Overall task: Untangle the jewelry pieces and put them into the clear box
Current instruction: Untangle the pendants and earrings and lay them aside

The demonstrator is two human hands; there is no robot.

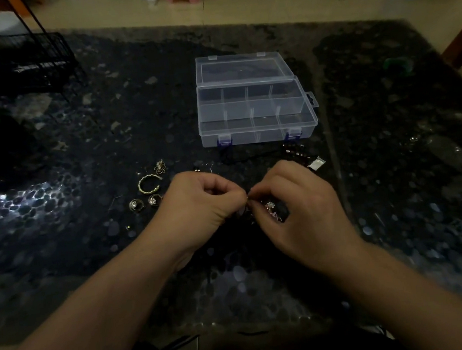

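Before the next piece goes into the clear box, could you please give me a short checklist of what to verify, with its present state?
1. Clear box lid open: ok, it is folded back behind the compartments.
2. Compartments free: ok, none visibly holds a piece.
3. Both hands on the tangle: ok, the left hand and right hand pinch a silvery chain piece between them.
4. Piece untangled: cannot tell, the fingers hide most of it.
5. Path to the box: ok, only a dark beaded strand lies just in front of it.
6. Other pieces out of the way: ok, the gold bangle and small rings lie apart, left of the hands.
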